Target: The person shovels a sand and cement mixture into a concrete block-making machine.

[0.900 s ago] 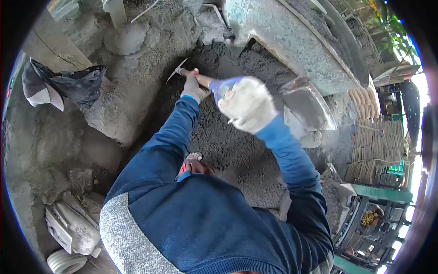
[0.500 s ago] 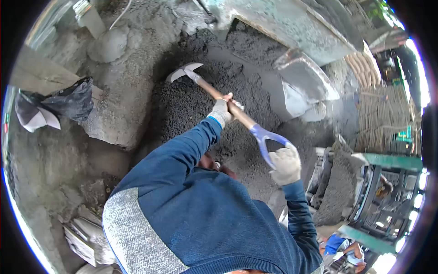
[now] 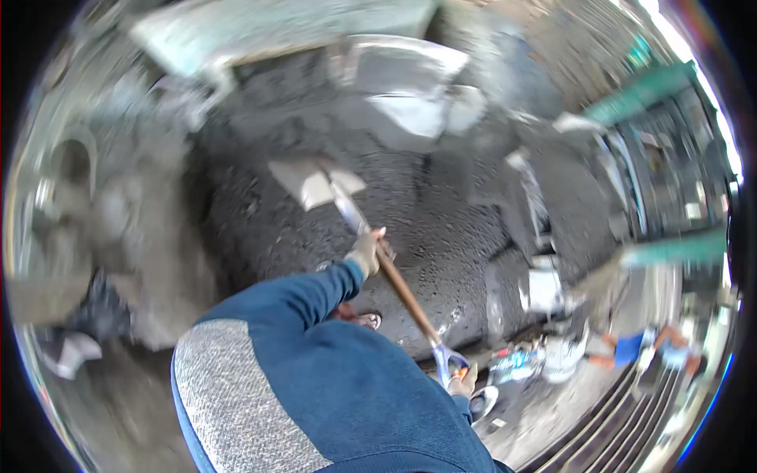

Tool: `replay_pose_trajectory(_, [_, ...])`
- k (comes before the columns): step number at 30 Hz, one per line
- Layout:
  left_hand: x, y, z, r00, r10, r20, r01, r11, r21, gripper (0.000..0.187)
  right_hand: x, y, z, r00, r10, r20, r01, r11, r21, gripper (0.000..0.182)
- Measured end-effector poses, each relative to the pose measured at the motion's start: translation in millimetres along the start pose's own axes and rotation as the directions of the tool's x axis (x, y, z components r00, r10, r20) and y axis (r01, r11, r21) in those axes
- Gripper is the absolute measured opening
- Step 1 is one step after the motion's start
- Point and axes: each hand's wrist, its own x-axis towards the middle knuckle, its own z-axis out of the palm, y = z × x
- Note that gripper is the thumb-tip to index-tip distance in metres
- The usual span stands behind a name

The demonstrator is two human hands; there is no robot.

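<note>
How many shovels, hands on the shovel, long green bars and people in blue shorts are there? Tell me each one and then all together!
Shovel: 1
Hands on the shovel: 2 (left hand, right hand)
Long green bars: 2 (upper bar, lower bar)
Person in blue shorts: 1
Total: 6

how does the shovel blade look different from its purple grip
Colour: the blade is pale greyish, while the grip is purple.
Shape: the blade is broad; the grip is slimmer and forked.
Contact: the right hand is on the grip, but neither of the person's hands touches the blade.
Shared: both are ends of the same shovel, joined by its brown shaft.
</note>
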Motion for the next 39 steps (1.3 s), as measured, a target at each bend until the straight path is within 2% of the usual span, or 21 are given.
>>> replay_pose_trajectory(2, [-10.0, -59.5, -1.8, 0.979, -0.154, 0.137, 0.145, 0.986, 0.078, 0.017, -65.6, 82.0, 11.0, 0.981, -0.026, -0.194, -0.010, 0.983, -0.184, 0.069])
replay_pose_trajectory(3, [-24.7, -84.0, 9.9, 0.964, -0.234, 0.123, 0.211, 0.962, 0.175, 0.018, -90.0, 86.1, 4.8, 0.923, 0.331, -0.197, -0.334, 0.942, 0.018, 0.065])
replay_pose_trajectory(4, [-44.1, -103.4, 22.5, 0.949, -0.302, 0.094, 0.268, 0.926, 0.267, 0.018, -115.0, 69.2, -15.0, 0.765, 0.633, -0.117, -0.601, 0.767, 0.224, 0.062])
replay_pose_trajectory(5, [-55.3, -126.0, 32.0, 0.916, -0.390, 0.089, 0.344, 0.881, 0.326, 0.020, -137.6, 72.8, -16.2, 0.631, 0.775, -0.028, -0.723, 0.601, 0.341, 0.056])
replay_pose_trajectory(6, [-65.3, -146.2, 42.6, 0.882, -0.466, 0.072, 0.410, 0.833, 0.373, 0.021, -160.7, 76.9, -17.7, 0.469, 0.881, 0.061, -0.809, 0.400, 0.431, 0.050])
replay_pose_trajectory(8, [-75.4, -181.1, 47.4, 0.788, -0.603, 0.121, 0.493, 0.737, 0.463, 0.026, -222.0, 116.5, -2.3, 0.318, 0.940, 0.120, -0.862, 0.234, 0.450, 0.032])
replay_pose_trajectory(10, [-97.8, -210.9, 85.6, 0.730, -0.657, 0.190, 0.444, 0.666, 0.599, 0.024, -261.6, 153.3, 29.6, 0.214, 0.945, 0.249, -0.815, 0.033, 0.578, 0.023])
replay_pose_trajectory(13, [-121.1, -241.6, 132.3, 0.598, -0.726, 0.340, 0.253, 0.574, 0.779, 0.022, -299.1, 169.2, 69.0, 0.168, 0.847, 0.504, -0.541, -0.348, 0.766, 0.017])
replay_pose_trajectory(17, [-122.6, -273.1, 209.3, 0.470, -0.734, 0.491, 0.077, 0.588, 0.805, 0.026, -282.3, 89.9, 69.5, 0.337, 0.798, 0.500, -0.064, -0.510, 0.858, 0.026])
replay_pose_trajectory(20, [-98.1, -292.1, 265.6, 0.508, -0.750, 0.424, 0.237, 0.595, 0.768, 0.032, -239.6, 12.0, 22.4, 0.633, 0.629, 0.450, -0.064, -0.537, 0.841, 0.032])
replay_pose_trajectory(22, [-76.6, -300.9, 292.8, 0.518, -0.775, 0.361, 0.303, 0.561, 0.771, 0.033, -219.7, -4.8, 10.2, 0.649, 0.631, 0.424, -0.026, -0.538, 0.842, 0.033])
replay_pose_trajectory(23, [-88.9, -296.6, 301.2, 0.584, -0.718, 0.378, 0.248, 0.601, 0.760, 0.033, -198.3, -45.8, -21.2, 0.640, 0.674, 0.368, 0.049, -0.514, 0.857, 0.029])
replay_pose_trajectory(24, [-89.3, -292.2, 302.1, 0.535, -0.750, 0.388, 0.289, 0.594, 0.750, 0.031, -195.2, -48.8, -24.7, 0.610, 0.711, 0.349, 0.050, -0.474, 0.879, 0.028])
replay_pose_trajectory(26, [-86.6, -287.4, 302.5, 0.543, -0.760, 0.358, 0.260, 0.557, 0.788, 0.030, -208.4, -54.7, -18.2, 0.540, 0.777, 0.324, 0.033, -0.404, 0.914, 0.025])
replay_pose_trajectory(29, [-64.7, -284.5, 308.2, 0.616, -0.752, 0.236, 0.150, 0.407, 0.901, 0.024, -198.2, -90.7, -10.8, 0.279, 0.906, 0.319, 0.044, -0.344, 0.938, 0.017])
replay_pose_trajectory(30, [-50.1, -286.6, 308.5, 0.646, -0.740, 0.184, 0.150, 0.360, 0.921, 0.022, -190.3, -104.0, -6.6, 0.244, 0.909, 0.336, 0.042, -0.357, 0.933, 0.017])
replay_pose_trajectory(32, [-46.4, -266.5, 340.4, 0.611, -0.781, 0.126, 0.200, 0.306, 0.931, 0.016, -168.2, -131.6, 2.9, 0.189, 0.902, 0.388, 0.025, -0.399, 0.916, 0.017])
replay_pose_trajectory(36, [-14.6, -251.6, 397.6, 0.615, -0.783, 0.094, 0.163, 0.243, 0.956, 0.015, -114.6, -179.7, 17.0, 0.195, 0.879, 0.436, 0.026, -0.449, 0.893, 0.018])
replay_pose_trajectory(37, [-2.1, -251.5, 411.1, 0.564, -0.822, 0.081, 0.189, 0.224, 0.956, 0.017, -103.5, -188.9, 19.5, 0.212, 0.873, 0.440, 0.028, -0.455, 0.890, 0.018])
replay_pose_trajectory(38, [6.8, -254.0, 424.5, 0.575, -0.818, 0.000, 0.258, 0.182, 0.949, 0.021, -94.2, -197.7, 23.3, 0.235, 0.868, 0.438, 0.037, -0.458, 0.888, 0.019])
replay_pose_trajectory(39, [16.8, -257.0, 440.3, 0.569, -0.822, 0.025, 0.230, 0.188, 0.955, 0.023, -83.2, -202.1, 26.2, 0.279, 0.863, 0.422, 0.057, -0.453, 0.889, 0.019])
